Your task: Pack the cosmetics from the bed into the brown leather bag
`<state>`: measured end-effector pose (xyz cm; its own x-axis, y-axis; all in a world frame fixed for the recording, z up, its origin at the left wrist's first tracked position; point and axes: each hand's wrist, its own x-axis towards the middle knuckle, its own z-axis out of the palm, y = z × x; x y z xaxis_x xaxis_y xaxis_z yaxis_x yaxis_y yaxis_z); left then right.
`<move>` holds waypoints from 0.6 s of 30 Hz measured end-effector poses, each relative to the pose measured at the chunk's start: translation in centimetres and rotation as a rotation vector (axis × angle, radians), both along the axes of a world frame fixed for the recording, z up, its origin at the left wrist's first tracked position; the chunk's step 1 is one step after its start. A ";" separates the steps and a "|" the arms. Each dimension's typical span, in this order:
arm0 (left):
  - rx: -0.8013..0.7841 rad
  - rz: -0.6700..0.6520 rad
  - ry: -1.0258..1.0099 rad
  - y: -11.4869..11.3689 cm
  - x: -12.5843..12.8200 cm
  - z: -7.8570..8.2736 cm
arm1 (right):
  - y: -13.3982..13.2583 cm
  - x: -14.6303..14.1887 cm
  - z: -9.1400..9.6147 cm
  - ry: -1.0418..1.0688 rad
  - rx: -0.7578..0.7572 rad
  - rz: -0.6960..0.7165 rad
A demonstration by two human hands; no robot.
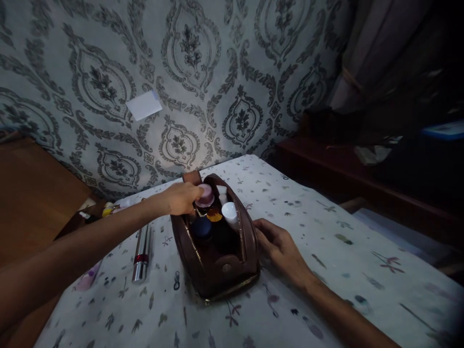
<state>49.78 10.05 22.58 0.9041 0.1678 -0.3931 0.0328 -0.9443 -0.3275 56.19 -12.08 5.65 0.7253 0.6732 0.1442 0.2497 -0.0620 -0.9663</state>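
— Where is the pink-lidded jar (206,195) held?
— At the mouth of the open brown pouch (217,270), gripped by its lid in the left hand (181,198). It is judged light, rigid and probably slick, so the lid's rim is best pinched.
— And the right hand (281,249)?
— It is laid open against the pouch's soft side.

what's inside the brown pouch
Standing in the brown pouch: a pink-lidded jar that the left hand grips, a white-capped bottle, a smaller white bottle, a dark blue cap and something orange. The pouch walls and shadow hide their lower parts.
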 end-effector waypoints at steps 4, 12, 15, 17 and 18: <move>0.115 -0.025 0.062 -0.7 0.7 -0.1 | 0.0 0.0 0.1 0.002 -0.004 0.005; 0.147 -0.030 0.082 0.1 1.6 -1.5 | -0.1 -0.1 0.4 -0.027 -0.009 0.002; 0.149 -0.072 0.098 0.3 2.0 -1.7 | -0.1 -0.1 0.4 -0.034 -0.015 0.001; 0.137 -0.096 0.127 0.3 2.1 -1.7 | -0.1 -0.2 0.4 -0.038 -0.014 0.001; 0.127 -0.102 0.140 0.3 2.1 -1.8 | -0.1 -0.2 0.3 -0.043 -0.013 0.004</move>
<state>51.91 10.40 20.81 0.8568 0.1347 -0.4978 -0.1151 -0.8910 -0.4392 56.02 -12.20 5.98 0.7158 0.6783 0.1660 0.2909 -0.0735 -0.9539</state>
